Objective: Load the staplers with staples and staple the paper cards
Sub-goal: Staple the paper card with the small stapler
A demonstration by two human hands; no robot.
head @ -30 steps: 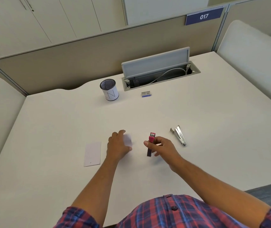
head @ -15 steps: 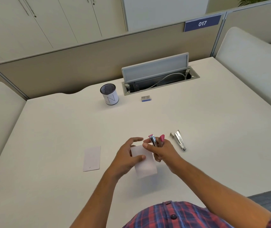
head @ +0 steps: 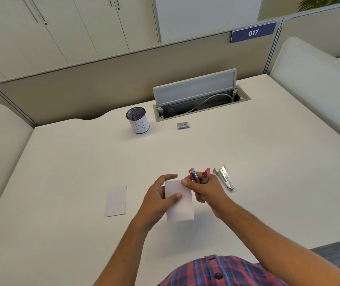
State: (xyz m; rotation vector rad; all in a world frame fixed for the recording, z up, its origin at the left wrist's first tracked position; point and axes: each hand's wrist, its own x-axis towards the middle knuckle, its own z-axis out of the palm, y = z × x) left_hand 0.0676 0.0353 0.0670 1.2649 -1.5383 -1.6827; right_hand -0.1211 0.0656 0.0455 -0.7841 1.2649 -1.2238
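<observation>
My left hand (head: 158, 200) pinches a white paper card (head: 180, 205) by its left side, thumb on top, lifted above the desk. My right hand (head: 205, 190) grips a pink stapler (head: 199, 176) with its jaws pointing up and away, right at the card's upper right corner. A second white card (head: 115, 200) lies flat on the desk to the left. A silver stapler (head: 224, 177) lies on the desk just right of my right hand. A small blue staple box (head: 183, 125) sits further back.
A mesh pen cup (head: 137, 122) stands at the back centre, beside an open cable hatch (head: 198, 100) in the white desk (head: 268, 162). Padded partitions border the desk on both sides.
My left hand picked the card up off the desk and brought it to the stapler. My right hand lifted the pink stapler and turned its jaws upward beside the card's corner.
</observation>
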